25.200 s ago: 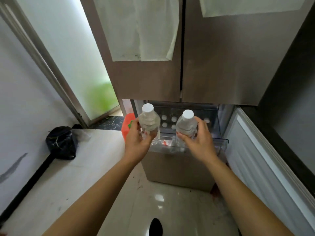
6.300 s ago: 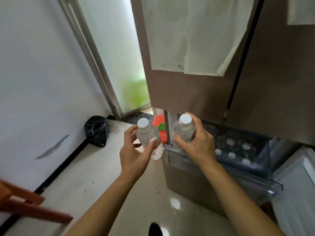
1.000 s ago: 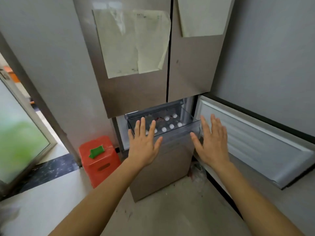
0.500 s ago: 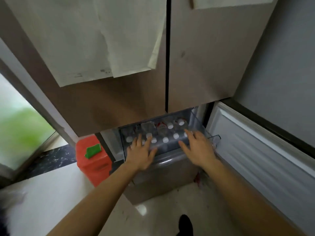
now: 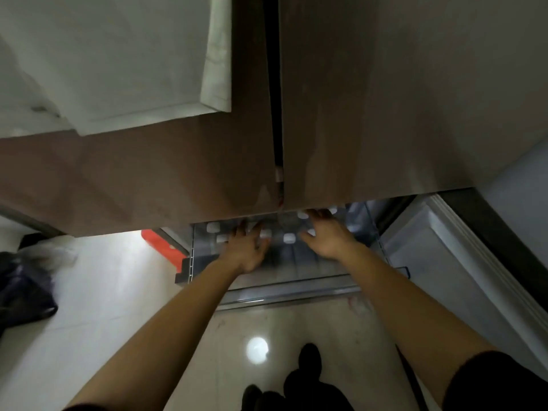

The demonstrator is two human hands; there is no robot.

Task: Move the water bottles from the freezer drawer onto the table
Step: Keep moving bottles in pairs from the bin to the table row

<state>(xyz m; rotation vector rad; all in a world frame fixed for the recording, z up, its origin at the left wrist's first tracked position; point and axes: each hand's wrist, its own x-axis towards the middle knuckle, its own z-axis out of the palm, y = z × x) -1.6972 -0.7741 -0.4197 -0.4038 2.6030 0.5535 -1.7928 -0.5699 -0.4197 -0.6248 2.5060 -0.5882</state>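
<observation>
Head view, white-capped water bottles (image 5: 289,238) upright, clear freezer drawer (image 5: 296,277)

This looks like a home kitchen. A tall brown fridge (image 5: 355,99) with two upper doors fills the view above the hands, with sheets of paper (image 5: 118,60) stuck on its left door. Below the doors a clear freezer drawer (image 5: 296,280) stands pulled out. Under the arms lies a glossy pale tiled floor (image 5: 118,292), and a dark bag (image 5: 23,292) sits far to the left.
</observation>
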